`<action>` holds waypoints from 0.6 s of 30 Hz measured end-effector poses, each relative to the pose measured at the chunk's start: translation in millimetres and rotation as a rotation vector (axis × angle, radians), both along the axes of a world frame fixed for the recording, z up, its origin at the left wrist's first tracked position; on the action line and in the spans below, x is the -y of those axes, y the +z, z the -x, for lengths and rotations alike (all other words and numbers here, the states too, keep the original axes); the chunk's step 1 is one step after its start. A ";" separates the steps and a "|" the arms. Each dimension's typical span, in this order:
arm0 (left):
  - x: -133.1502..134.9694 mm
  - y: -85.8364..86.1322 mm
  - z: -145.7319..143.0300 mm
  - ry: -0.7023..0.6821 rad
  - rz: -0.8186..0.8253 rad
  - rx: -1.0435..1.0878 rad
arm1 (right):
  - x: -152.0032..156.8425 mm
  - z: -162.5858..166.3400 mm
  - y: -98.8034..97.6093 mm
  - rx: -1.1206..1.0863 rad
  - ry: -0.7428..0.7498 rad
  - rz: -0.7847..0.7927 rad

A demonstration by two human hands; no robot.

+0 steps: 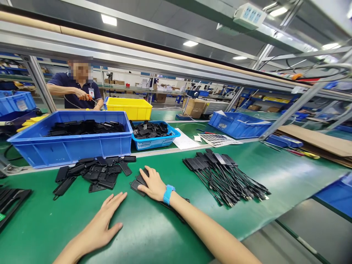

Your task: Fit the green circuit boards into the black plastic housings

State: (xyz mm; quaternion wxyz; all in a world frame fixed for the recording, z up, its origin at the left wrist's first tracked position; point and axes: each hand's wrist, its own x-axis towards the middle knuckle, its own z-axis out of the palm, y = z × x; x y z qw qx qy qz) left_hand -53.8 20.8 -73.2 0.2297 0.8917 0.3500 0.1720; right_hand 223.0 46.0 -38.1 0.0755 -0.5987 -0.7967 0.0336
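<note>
My left hand [100, 223] hovers at or just above the green bench, fingers stretched and thumb apart, with nothing in it. Farther forward, my right hand [154, 185], with a blue band [168, 194] at the wrist, lies over flat black plastic cases [135, 186]. Its thumb and fingers straddle one case; my palm hides part of it. Black cable shows under the right forearm. On the right lies a fanned row of black cased cables [217, 172], plugs toward me. A loose heap of black plastic cases [101, 174] lies to the left.
A large blue bin [74, 148] and a light-blue basket [154, 143] hold black parts. Behind are a yellow bin [129, 107], another blue bin [239, 124] and printed sheets [220, 139]. A black tray [13, 201] sits at left. A co-worker [77, 86] works across the bench.
</note>
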 end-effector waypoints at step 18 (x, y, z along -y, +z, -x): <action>-5.7 -18.1 4.2 -0.022 -0.187 0.039 | 12.9 -112.4 95.6 0.290 -0.635 0.166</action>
